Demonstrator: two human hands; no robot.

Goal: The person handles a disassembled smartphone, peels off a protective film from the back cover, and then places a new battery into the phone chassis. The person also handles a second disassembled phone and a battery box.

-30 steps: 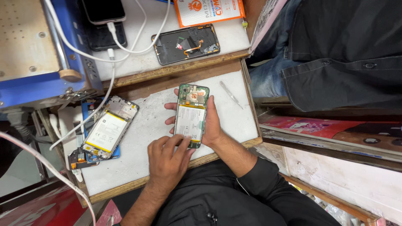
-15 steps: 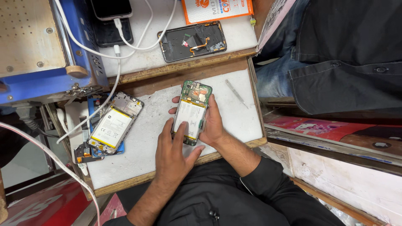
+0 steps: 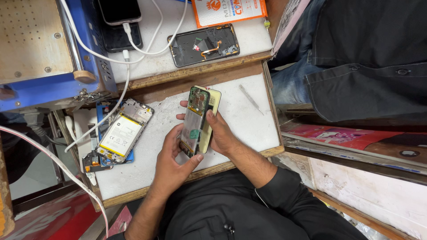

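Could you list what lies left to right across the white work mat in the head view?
Opened phone with battery showing → left hand → opened phone held on edge → right hand → tweezers.

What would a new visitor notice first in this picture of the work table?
First, the opened phone with green circuit board and yellow back, held tilted over the white table top in the middle, between the left hand and the right hand. Next, a second opened phone with white battery lying at the left, and a dark empty phone frame on the upper shelf.
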